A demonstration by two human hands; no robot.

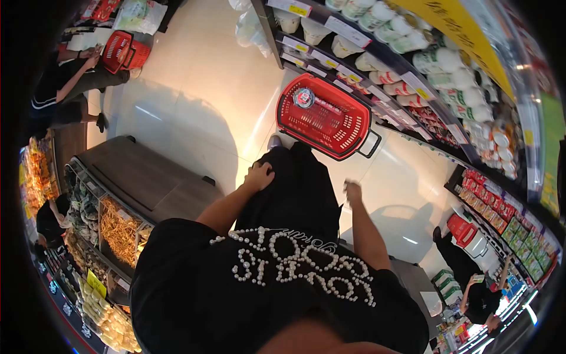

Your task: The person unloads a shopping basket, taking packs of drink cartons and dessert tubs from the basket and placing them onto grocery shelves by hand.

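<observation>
My left hand (259,177) rests against my black trousers (292,189), fingers curled in with nothing visible in them. Off to the side of my trousers hangs my right hand (352,192), its fingers folded in and slightly blurred, with no object showing. On the floor ahead of me, apart from both hands, stands a red shopping basket (339,151) with a black rim. Inside it lies one round lidded tub (303,98). The basket's dark pull handle (372,145) sticks out on the right.
Shelves of white cups and bottles (442,76) rise just beyond the basket. To my left is a dark display counter (141,171) beside produce bins (118,233). One person holds a red basket (125,52) at upper left; another person (480,295) stands at lower right.
</observation>
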